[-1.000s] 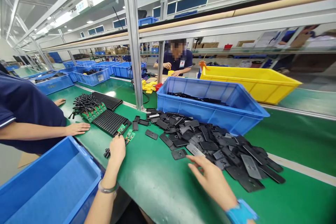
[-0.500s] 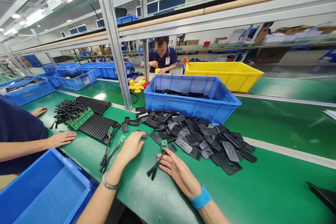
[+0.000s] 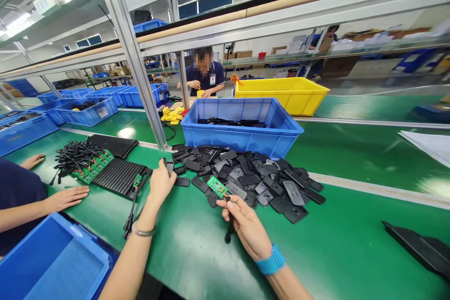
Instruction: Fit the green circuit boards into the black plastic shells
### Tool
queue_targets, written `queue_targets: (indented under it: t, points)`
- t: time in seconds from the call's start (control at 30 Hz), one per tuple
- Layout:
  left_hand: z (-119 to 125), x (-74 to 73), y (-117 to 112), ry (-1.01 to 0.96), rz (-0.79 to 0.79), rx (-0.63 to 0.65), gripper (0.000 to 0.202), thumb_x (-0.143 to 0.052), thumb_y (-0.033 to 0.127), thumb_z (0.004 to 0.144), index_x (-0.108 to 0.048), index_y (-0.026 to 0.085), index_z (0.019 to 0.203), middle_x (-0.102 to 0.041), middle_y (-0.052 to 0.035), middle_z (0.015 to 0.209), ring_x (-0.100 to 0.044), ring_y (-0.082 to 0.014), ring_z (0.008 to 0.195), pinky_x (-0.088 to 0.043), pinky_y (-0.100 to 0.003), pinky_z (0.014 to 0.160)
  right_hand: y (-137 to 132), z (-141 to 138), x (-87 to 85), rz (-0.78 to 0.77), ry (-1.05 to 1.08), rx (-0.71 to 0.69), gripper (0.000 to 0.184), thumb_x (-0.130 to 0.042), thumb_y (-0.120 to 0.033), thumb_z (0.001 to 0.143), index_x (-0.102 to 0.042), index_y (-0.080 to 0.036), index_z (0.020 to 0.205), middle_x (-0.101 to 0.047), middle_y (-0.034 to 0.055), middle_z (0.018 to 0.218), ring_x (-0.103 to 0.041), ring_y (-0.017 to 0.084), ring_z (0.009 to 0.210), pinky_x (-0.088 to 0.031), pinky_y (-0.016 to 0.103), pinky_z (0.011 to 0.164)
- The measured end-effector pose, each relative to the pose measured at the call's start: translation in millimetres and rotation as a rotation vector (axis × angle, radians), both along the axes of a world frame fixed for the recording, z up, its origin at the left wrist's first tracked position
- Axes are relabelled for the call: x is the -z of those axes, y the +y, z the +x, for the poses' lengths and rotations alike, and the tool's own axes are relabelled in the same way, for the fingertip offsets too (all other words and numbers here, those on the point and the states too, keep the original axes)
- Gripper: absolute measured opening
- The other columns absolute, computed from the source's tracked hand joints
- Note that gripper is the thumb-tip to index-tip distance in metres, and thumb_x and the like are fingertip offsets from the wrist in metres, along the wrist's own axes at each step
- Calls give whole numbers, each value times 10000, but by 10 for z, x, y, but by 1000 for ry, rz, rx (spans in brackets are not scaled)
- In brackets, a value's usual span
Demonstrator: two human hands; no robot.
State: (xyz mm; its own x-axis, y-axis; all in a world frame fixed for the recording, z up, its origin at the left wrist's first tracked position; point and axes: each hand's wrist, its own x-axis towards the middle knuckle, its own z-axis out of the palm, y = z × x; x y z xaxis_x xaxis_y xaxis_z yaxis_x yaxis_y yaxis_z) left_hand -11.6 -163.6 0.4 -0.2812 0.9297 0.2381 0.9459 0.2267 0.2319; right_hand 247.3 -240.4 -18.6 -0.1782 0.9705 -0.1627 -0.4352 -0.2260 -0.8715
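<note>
My right hand (image 3: 246,222) pinches the black cable of a small green circuit board (image 3: 217,186), raised over the table in front of the loose parts. The cable's ends hang below my fingers. My left hand (image 3: 161,183) closes its fingers on a small black plastic case (image 3: 170,168), at the left end of the pile of black plastic parts (image 3: 246,176). One more black case piece (image 3: 182,181) lies flat just right of that hand. Left of my left wrist, another circuit board (image 3: 137,180) with a cable rests partly on a black ribbed tray (image 3: 117,178).
Behind the pile stands a blue bin (image 3: 242,137) with black parts inside; a yellow bin (image 3: 281,96) is farther back. Rows of cabled boards (image 3: 91,164) lie left, near a co-worker's hand (image 3: 66,197). An upright metal post (image 3: 130,51) rises beyond. A blue crate (image 3: 52,262) sits front left.
My right hand has lifted the circuit board and turned it, now pinching its cable. My left hand has moved away to the left and closed on a black case. The view has shifted right.
</note>
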Motion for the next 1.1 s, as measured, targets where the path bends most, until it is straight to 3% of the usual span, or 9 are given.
queue_targets:
  t: [0.1,0.2,0.33,0.5,0.6,0.77,1.0,1.1]
  points:
    - [320,-62,-32,-615,32,219,629,-615,320,766,-431,117,1332,-662,-90,927,-620,-218,813,-468,-311,725,13,40,-18,-76,90,29,377,-803,-441,669,-583,-209,868,-640,14,797,-545,138,664,-436,269,600]
    - [699,-4,-81,-1229,-105,419,457,-714,303,682,-621,127,1093,-662,-60,896,-575,-144,698,-430,-229,587,30,87,-10,-143,114,59,389,-850,-410,599,-607,-206,825,-559,-31,699,-550,134,645,-437,255,579]
    - [1031,159,-204,-1619,-194,458,388,-756,368,676,-662,116,956,-642,-38,792,-547,-101,648,-403,-186,548,52,127,24,-168,79,80,373,-857,-419,579,-633,-181,759,-549,-28,650,-523,118,622,-416,240,583]
    - [1123,257,-354,-1794,-232,424,404,-683,477,766,-694,98,904,-682,-82,809,-592,-126,692,-478,-244,645,50,107,63,-181,54,111,373,-847,-442,575,-631,-176,722,-521,-40,611,-458,99,557,-346,228,529]
    - [1153,273,-408,-1837,-216,460,368,-726,387,758,-681,109,995,-700,-100,937,-630,-155,803,-501,-277,741,38,88,72,-198,37,116,370,-841,-444,574,-624,-178,711,-511,-43,596,-444,102,545,-335,236,532]
    - [1194,291,-442,-1869,-173,441,611,-777,264,713,-518,203,1262,-682,-77,1046,-647,-191,921,-514,-322,808,30,83,81,-190,-15,92,358,-827,-446,579,-611,-180,683,-521,-33,577,-434,113,536,-325,247,537]
    - [1174,231,-467,-1873,-194,438,659,-781,263,707,-487,200,1294,-675,-110,1102,-648,-211,975,-505,-338,853,30,91,96,-150,-102,48,358,-804,-464,603,-596,-179,664,-514,-40,547,-409,104,502,-300,244,512]
    - [1186,231,-477,-1893,-198,434,574,-758,276,734,-524,195,1252,-674,-108,1103,-649,-211,977,-505,-341,851,27,84,107,-139,-144,43,379,-797,-490,606,-596,-175,676,-506,-48,523,-397,97,486,-286,237,498]
